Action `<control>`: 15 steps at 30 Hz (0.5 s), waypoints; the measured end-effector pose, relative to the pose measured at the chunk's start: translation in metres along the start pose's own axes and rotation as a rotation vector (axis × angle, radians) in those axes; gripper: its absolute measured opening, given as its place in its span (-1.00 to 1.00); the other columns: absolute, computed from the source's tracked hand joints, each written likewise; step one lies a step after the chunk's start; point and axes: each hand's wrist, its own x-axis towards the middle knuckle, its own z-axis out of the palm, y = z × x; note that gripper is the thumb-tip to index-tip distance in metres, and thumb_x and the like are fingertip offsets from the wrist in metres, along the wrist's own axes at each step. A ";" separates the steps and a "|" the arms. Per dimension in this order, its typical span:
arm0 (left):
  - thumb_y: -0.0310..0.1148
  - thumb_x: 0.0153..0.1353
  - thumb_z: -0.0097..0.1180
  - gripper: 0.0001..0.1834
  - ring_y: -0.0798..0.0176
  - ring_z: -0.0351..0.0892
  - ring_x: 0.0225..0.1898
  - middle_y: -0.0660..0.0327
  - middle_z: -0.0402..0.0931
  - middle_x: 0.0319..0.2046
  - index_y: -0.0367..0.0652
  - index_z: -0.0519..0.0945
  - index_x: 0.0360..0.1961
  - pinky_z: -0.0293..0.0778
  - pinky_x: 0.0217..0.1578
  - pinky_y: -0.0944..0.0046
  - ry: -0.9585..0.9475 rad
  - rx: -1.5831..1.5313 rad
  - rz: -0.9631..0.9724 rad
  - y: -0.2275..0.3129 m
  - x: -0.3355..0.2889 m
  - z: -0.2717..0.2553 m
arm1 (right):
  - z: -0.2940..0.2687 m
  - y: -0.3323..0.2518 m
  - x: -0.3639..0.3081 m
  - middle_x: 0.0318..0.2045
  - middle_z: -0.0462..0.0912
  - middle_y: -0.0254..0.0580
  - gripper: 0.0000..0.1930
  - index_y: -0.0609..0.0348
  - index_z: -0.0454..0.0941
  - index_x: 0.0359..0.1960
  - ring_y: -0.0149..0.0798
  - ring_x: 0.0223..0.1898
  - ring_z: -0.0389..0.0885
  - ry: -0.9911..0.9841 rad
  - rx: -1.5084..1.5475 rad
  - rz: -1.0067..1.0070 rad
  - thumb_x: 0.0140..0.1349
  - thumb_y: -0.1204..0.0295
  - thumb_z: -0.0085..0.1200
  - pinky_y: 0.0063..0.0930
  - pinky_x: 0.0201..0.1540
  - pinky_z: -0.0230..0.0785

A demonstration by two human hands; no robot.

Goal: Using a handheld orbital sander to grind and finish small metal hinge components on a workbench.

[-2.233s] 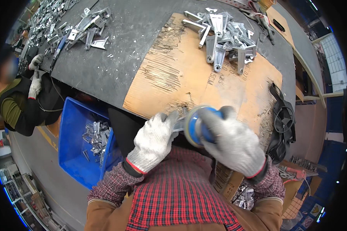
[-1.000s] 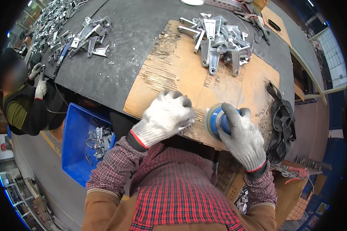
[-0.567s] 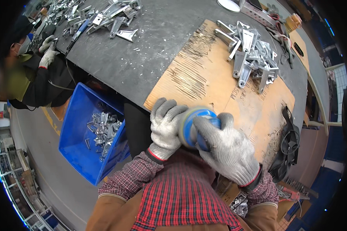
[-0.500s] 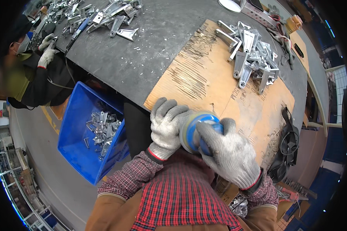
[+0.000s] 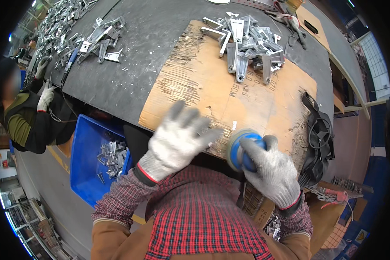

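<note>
My right hand (image 5: 275, 171), in a grey-white knit glove, grips a round blue palm sander (image 5: 237, 151) with a pale disc edge. The sander is tilted on its side at the near edge of the cardboard sheet (image 5: 255, 104). To its left, my left hand (image 5: 171, 141), gloved alike, hangs over the same edge with its fingers spread and slightly blurred; I see nothing held in it. A small white piece (image 5: 234, 125) lies on the cardboard just beyond the sander. Farther back on the sheet sits a heap of silvery metal brackets (image 5: 247, 43).
Below the table's left edge stands a blue bin (image 5: 80, 173) with metal parts inside. More brackets (image 5: 102, 41) lie at the far left, where a co-worker (image 5: 24, 110) handles something. Black straps (image 5: 318, 147) hang at the right, and grey gloves (image 5: 292, 26) rest behind.
My left hand has come away from beside the sander and spread its fingers. The sander has moved a little right in my right hand. The view has shifted, showing more of the left.
</note>
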 end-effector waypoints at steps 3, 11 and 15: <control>-0.35 0.25 0.38 -0.71 0.10 0.74 0.16 0.20 0.77 -0.09 0.07 0.82 0.01 0.58 0.43 -0.16 -0.328 -0.236 0.086 0.006 0.024 -0.008 | 0.001 0.007 0.005 0.15 0.62 0.28 -0.27 -0.25 0.58 0.48 0.36 -0.08 0.87 0.052 0.048 0.050 0.24 0.36 0.54 0.08 -0.02 0.81; -0.53 0.11 0.59 -0.69 -0.12 0.83 -0.09 0.05 0.80 -0.21 -0.15 0.77 -0.12 0.69 -0.04 -0.02 0.175 -0.653 -0.457 -0.010 -0.036 0.006 | 0.015 0.000 0.051 0.23 0.63 0.19 -0.27 -0.17 0.58 0.49 0.33 0.04 0.85 0.251 0.370 -0.113 0.26 0.37 0.57 0.06 0.08 0.80; -0.62 -0.04 0.51 -0.61 -0.17 0.83 -0.07 0.06 0.80 -0.19 -0.15 0.79 -0.12 0.69 0.00 -0.07 0.199 -0.631 -0.451 -0.018 -0.044 0.012 | -0.016 -0.065 0.080 0.13 0.61 0.29 -0.33 -0.29 0.61 0.42 0.40 -0.08 0.85 -0.109 0.131 -0.233 0.25 0.32 0.53 0.15 -0.05 0.80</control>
